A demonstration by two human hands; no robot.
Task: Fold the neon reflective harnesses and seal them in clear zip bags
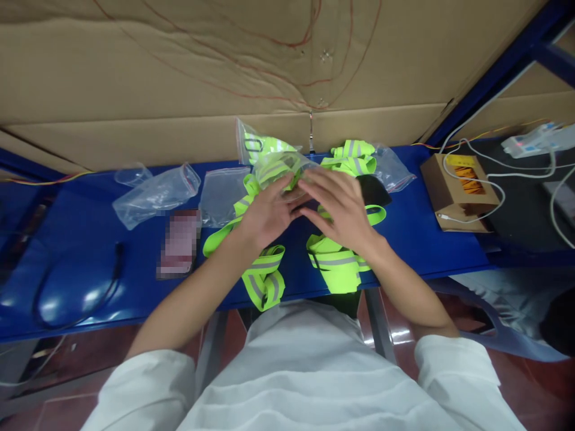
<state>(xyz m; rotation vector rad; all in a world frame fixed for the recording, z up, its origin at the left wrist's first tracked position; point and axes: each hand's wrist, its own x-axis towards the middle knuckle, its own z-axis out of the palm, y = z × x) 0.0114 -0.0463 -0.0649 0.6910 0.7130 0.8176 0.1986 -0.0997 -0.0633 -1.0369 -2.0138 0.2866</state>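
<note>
In the head view, a clear plastic bag (pixel 284 165) with a neon yellow-green reflective strap inside is up at the far side of the bench. My left hand (pixel 269 214) is closed on its near edge, with the fingertips partly hidden. Beside it, my right hand (pixel 344 206) reaches over the bag's right side, its fingers stretched out and apart. Another bagged strap (pixel 265 146) leans against the cardboard behind. Loose reflective straps lie around my hands: a folded bundle (pixel 335 263) near my right forearm, a looped one (pixel 265 278) by my left, and a pile (pixel 353 157) farther back.
Clear plastic bags (pixel 157 194) lie at the left, near a pixelated flat object (pixel 178 244) and a black cable (pixel 117 263). A cardboard box (pixel 449 197), white cables and a power strip (pixel 536 140) stand right. Cardboard (pixel 179 134) backs the blue bench (pixel 399 245).
</note>
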